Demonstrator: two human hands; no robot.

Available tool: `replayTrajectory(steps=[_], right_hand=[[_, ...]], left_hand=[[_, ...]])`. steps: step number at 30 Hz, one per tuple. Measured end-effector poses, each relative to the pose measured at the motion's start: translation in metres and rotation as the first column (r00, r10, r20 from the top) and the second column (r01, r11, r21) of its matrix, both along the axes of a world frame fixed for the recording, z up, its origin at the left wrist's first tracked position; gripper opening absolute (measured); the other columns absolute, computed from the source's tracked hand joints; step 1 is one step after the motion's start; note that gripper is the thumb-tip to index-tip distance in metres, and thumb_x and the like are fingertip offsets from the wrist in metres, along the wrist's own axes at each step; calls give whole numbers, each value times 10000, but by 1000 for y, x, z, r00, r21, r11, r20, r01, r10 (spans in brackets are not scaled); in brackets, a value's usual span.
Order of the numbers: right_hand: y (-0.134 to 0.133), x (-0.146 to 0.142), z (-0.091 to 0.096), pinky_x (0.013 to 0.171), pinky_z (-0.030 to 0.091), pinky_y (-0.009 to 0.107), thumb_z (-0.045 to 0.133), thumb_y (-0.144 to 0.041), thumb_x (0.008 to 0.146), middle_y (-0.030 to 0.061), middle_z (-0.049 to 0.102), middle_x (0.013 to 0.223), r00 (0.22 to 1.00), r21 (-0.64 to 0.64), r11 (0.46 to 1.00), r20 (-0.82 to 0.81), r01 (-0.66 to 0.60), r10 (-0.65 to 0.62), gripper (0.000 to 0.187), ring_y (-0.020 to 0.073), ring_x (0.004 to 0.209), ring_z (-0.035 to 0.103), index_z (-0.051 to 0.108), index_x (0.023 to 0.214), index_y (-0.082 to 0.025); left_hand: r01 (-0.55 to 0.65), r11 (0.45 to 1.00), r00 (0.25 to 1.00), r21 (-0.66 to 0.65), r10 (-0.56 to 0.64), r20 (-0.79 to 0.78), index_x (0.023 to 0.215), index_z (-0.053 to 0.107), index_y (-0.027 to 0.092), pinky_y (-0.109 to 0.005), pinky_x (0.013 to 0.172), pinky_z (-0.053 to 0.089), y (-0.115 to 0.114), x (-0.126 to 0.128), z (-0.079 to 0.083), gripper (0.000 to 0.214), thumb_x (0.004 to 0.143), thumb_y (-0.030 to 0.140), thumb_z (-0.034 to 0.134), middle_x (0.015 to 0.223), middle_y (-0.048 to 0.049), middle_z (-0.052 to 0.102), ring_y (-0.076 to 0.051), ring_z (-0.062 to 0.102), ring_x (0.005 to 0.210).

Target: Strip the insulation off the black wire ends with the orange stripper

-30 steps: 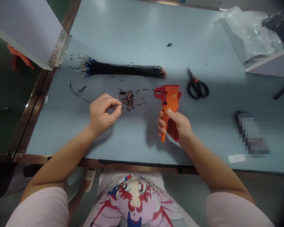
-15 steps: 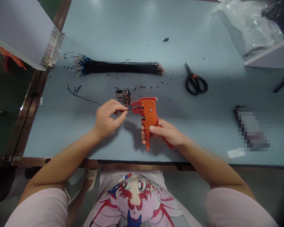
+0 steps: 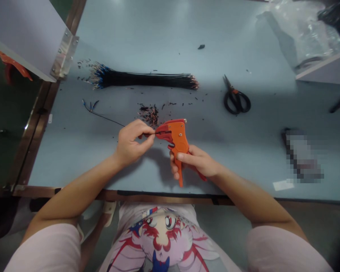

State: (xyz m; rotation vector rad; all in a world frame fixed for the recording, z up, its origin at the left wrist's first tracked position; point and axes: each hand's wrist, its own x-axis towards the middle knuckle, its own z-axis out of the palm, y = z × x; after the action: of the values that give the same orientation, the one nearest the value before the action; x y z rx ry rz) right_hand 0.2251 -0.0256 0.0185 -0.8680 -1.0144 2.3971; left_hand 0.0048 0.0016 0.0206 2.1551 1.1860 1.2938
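Pinching wire (image 3: pixel 107 118), clear bag (image 3: pixel 311 36) beyond

We can't read any txt, nos. or brands; white strip (image 3: pixel 283 185), lower rt of frame, incl.

Dim, hazy; faint glare on far tabletop (image 3: pixel 150 34); soft shadows.

Wire stripper (image 3: pixel 179 140) matt; tabletop (image 3: pixel 147 37) smooth, semi-gloss; bracket (image 3: pixel 67 53) shiny metal; bag (image 3: pixel 311 32) glossy plastic.
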Motion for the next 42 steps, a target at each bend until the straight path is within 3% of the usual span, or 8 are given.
replayTrajectory(steps=[9, 23, 29, 33, 38, 40, 42], right_hand=[[0, 0, 1, 538, 562, 296, 648, -425, 818, 34, 635, 694, 1000, -17, 1000, -6, -8, 8, 328, 156, 585, 656, 552, 887, -120], [-3, -5, 2, 452, 506, 238, 595, -463, 851, 9, 578, 613, 999, 57, 998, 32, 8, -10, 345, 125, 503, 600, 525, 772, -135], [-2, -8, -1, 353, 437, 214, 585, -483, 848, -41, 488, 498, 996, 41, 996, 32, 80, -81, 384, 81, 352, 468, 482, 681, -153], [0, -7, 2, 375, 461, 235, 602, -466, 842, -29, 510, 518, 995, 27, 995, 27, 98, -99, 359, 94, 371, 491, 493, 708, -152], [14, 10, 11, 417, 510, 274, 668, -474, 787, -22, 542, 554, 936, -8, 937, 43, 349, -349, 343, 112, 401, 522, 535, 791, -158], [20, 17, 13, 461, 538, 304, 692, -464, 764, 14, 594, 615, 943, -18, 947, 104, 320, -316, 352, 149, 466, 587, 559, 844, -148], [22, 19, 12, 519, 558, 325, 722, -431, 740, 66, 644, 703, 962, -45, 976, 189, 211, -199, 370, 197, 566, 654, 575, 895, -129]], left_hand=[[-19, 1000, 1000, -14, 18, -26, 716, 615, 181, -208, 532, 388, -1, -1, 2, 96, 757, 100, 584, 631, 23, 584, -79, 497, 587], [-89, 996, 994, -14, 88, -69, 695, 599, 184, -227, 555, 384, -3, -1, 0, 84, 756, 128, 585, 602, 34, 532, -79, 475, 556], [-112, 994, 990, -10, 110, -87, 688, 595, 190, -231, 552, 385, -3, 1, -2, 90, 756, 134, 579, 597, 30, 540, -84, 476, 546], [-121, 993, 988, -10, 120, -94, 689, 604, 189, -225, 558, 390, 0, -2, -2, 81, 752, 140, 593, 596, 35, 540, -80, 481, 550], [-201, 979, 979, -13, 201, -22, 694, 625, 191, -218, 530, 383, 7, -11, 0, 80, 734, 122, 619, 616, 33, 561, -76, 477, 549], [-199, 979, 980, -46, 199, 2, 702, 638, 194, -216, 513, 377, 9, -13, 0, 78, 738, 125, 630, 627, 30, 575, -75, 479, 549], [-166, 983, 986, -80, 167, 4, 712, 652, 193, -215, 508, 380, 9, -11, -1, 71, 745, 132, 637, 626, 29, 582, -76, 485, 549]])
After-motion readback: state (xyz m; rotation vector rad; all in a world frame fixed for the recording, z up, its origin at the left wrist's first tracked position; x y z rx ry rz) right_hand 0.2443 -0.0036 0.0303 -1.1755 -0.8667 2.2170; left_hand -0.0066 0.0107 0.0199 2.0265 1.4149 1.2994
